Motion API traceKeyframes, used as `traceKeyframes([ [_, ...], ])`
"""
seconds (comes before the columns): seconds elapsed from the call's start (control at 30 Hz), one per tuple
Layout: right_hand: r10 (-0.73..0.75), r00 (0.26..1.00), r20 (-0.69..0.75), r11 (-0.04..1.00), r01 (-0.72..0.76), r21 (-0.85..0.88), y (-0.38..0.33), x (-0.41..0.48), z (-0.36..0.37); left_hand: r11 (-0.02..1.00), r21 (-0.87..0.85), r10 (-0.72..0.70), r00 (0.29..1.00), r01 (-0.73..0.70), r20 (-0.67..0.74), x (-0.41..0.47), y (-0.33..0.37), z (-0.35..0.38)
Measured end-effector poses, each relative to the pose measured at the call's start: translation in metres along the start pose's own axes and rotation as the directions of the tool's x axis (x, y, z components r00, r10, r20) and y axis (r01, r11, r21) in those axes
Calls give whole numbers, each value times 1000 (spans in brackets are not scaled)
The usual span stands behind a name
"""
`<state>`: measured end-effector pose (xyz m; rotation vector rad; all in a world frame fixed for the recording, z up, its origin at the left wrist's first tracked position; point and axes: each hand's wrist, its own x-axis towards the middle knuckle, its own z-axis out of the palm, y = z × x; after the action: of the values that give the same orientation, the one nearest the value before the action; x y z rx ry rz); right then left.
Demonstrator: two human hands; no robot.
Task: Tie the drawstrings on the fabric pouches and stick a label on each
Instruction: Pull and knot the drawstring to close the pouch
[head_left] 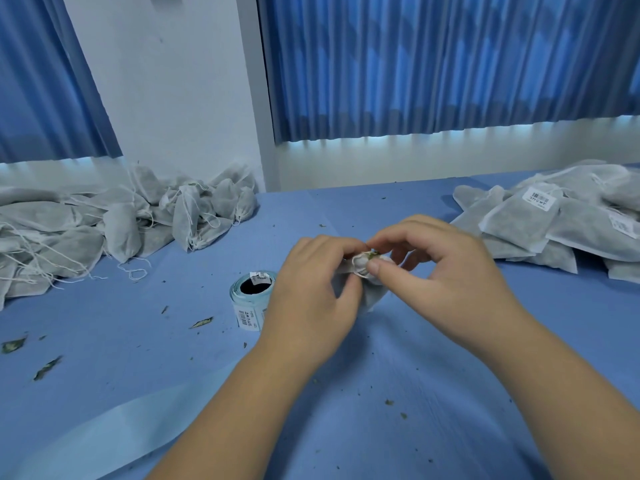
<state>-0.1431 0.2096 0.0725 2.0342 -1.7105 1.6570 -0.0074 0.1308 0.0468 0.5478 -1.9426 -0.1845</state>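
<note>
Two forearms reach up from the bottom edge, and between them I see bare blue worktop [398, 393] strewn with dried leaf crumbs. My left hand [311, 299] is curled, fingers bent inward, thumb and fingertips pressed onto the gathered neck of a small white pouch [360, 268]. My right hand [446, 268] is curled too, its thumb pressing the same bunched neck from the other side, where a green scrap pokes out. I cannot make out the drawstring itself. The pouch body hangs below the pinch, just above the worktop. Just left of my left hand stands a label roll [251, 296], a barcode label trailing off its front. Farther back left lies a heap of unlabelled pouches [121, 223] with loose strings. Back right sits a stack of labelled pouches [540, 216].
</note>
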Motion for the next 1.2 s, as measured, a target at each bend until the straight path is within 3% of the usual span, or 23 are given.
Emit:
traceKeyframes([
  [0.17, 25, 999, -24, 1000, -25, 5, 1, 1, -1, 1000, -23, -18, 999, 19, 44, -1, 2, -2],
  [0.37, 30, 999, -24, 1000, -30, -4, -1, 1, -5, 964, -226, -124, 990, 137, 68, 0, 9, -7],
  [0.77, 53, 998, 18, 999, -53, -2, -5, 0, -4, 993, -68, -94, 995, 95, 31, 0, 7, -7],
  [1.0, 374, 916, 146, 891, -398, 218, -6, 2, -9, 997, -47, -57, 997, 59, 55, 0, 9, -7],
  [1.2, 455, 864, 217, 833, -499, 238, -4, 4, -11, 996, -76, -32, 997, 37, 72, 0, 10, -6],
])
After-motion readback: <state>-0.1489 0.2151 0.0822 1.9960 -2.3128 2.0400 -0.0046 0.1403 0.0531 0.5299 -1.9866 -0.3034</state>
